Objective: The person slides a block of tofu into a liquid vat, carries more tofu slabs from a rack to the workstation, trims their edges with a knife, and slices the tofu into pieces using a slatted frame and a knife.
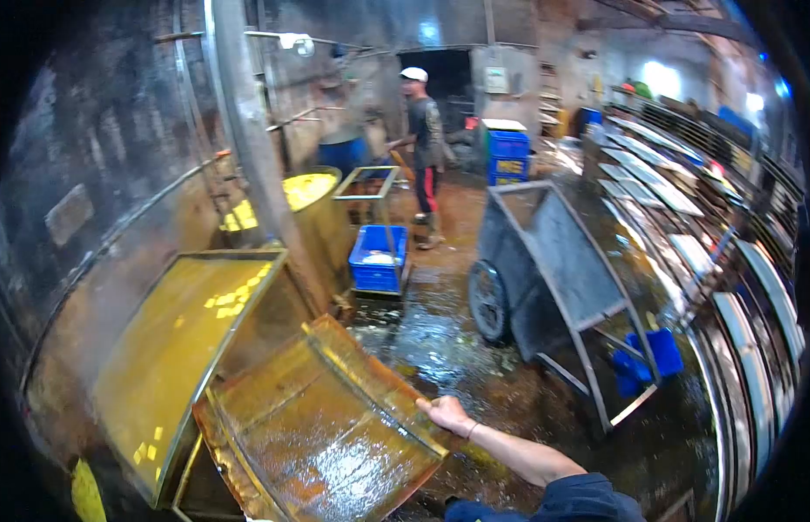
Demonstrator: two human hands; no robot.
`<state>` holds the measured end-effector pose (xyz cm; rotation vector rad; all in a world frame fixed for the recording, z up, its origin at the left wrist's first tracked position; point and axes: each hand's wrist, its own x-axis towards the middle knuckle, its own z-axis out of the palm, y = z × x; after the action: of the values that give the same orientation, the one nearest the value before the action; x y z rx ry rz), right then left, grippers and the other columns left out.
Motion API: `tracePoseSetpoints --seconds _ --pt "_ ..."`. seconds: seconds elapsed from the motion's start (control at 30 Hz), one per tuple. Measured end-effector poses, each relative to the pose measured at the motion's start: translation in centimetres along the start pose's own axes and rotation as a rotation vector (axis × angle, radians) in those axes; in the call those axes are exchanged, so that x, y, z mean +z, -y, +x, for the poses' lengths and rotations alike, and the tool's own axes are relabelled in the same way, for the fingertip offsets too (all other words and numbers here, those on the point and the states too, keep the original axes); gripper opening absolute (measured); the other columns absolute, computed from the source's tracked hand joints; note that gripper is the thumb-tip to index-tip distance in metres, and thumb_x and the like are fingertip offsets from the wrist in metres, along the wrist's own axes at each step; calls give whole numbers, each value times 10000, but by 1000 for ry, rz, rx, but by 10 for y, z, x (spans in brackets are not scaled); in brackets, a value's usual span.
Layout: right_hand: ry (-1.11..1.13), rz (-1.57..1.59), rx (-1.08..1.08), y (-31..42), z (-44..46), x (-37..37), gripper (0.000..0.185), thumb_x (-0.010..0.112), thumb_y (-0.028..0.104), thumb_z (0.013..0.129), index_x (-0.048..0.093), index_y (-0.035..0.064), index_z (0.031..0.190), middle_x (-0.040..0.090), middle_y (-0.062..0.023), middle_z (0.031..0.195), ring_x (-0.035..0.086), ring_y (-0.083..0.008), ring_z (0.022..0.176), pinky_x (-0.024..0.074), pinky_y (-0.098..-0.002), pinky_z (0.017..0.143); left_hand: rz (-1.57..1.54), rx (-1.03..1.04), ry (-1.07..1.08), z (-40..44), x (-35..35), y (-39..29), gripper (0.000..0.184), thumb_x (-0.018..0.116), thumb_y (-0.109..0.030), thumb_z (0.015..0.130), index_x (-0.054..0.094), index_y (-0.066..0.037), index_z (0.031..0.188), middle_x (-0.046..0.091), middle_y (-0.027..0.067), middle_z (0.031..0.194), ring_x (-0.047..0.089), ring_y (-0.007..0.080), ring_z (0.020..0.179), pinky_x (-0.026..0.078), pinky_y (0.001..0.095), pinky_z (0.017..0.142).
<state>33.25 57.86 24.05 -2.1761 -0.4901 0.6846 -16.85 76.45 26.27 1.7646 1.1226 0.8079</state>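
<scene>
My right hand (pixel 448 415) is closed on the right edge of a wide wet wooden board (pixel 326 418), with the thumb on top. The board is yellow-brown and glossy, with battens (pixel 374 383) fixed across it. It is tilted in front of me, and its lower end runs out of view. Close to its left side stands a yellow-stained table (pixel 161 322) with a raised metal rim. Small yellow square pieces (pixel 233 300) lie on that table in two groups. My left hand does not show.
A dark wheeled cart (pixel 544 261) stands right of centre on the wet floor (pixel 431 335). Beyond are a blue crate (pixel 379 274), a post (pixel 248 130), a vat (pixel 322 230) holding yellow pieces and a standing person (pixel 425 139). Racks of long boards (pixel 740 348) line the right.
</scene>
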Motion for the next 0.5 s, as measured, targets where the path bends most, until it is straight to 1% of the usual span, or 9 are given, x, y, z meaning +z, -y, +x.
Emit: tracePoseSetpoints --seconds 0.03,0.1,0.17,0.23,0.3,0.33,0.4,0.47,0.5 --pt "-73 24 1 -11 -20 -22 650 552 624 857 740 2 881 715 -204 857 700 -264 834 522 -392 787 -22 50 58 12 10 -14 374 553 -290 982 547 -6 1225 601 112 1147 537 248 1057 418 362 954" --pt "-313 98 -1 -35 -64 -66 620 576 598 863 734 0 823 710 -144 754 666 -196 718 511 -375 678 -60 112 234 28 32 -47 354 529 -197 996 511 20 1274 580 124 1214 516 245 1105 381 354 997" --pt "-352 88 114 -48 -120 -124 565 592 548 883 725 12 765 664 -69 664 576 -118 620 455 -346 568 -2 116 305 33 61 -81 401 531 -192 995 478 15 1335 550 129 1279 497 236 1162 370 354 1016" --pt "-452 187 192 -59 -186 -169 567 588 521 894 721 -29 865 706 -84 758 608 -132 676 489 -334 637 -274 -22 420 39 99 -103 548 600 -294 961 440 19 1382 504 120 1366 464 230 1243 347 342 1053" --pt "-609 381 166 -96 -242 -199 494 613 442 916 717 -39 870 674 -24 739 546 -81 651 446 -295 586 -360 288 579 46 153 -135 367 603 -216 932 546 17 1209 593 59 1094 526 152 1026 391 313 927" --pt "-684 481 157 -122 -267 -211 477 614 420 925 714 -45 885 661 -11 740 535 -73 648 433 -286 578 -430 257 651 36 174 -156 349 631 -59 891 536 9 1220 611 43 1098 535 128 1013 415 284 891" --pt "-816 611 165 -170 -322 -232 444 611 378 940 709 -54 908 645 4 760 519 -58 657 415 -269 573 -348 307 778 12 218 -202 283 597 -72 911 554 2 1181 622 37 1071 559 127 970 433 282 873" --pt "-918 652 179 -198 -389 -253 415 601 347 952 705 -53 915 643 6 796 517 -53 676 411 -261 583 -431 231 935 -14 275 -225 286 637 -85 895 572 3 1159 637 34 1048 580 110 939 457 266 840" --pt "-962 659 177 -212 -418 -263 403 595 335 957 704 -51 914 644 7 812 520 -54 684 413 -260 589 -409 291 951 -34 305 -239 290 668 -112 887 576 2 1138 638 15 1002 575 86 875 464 251 790"
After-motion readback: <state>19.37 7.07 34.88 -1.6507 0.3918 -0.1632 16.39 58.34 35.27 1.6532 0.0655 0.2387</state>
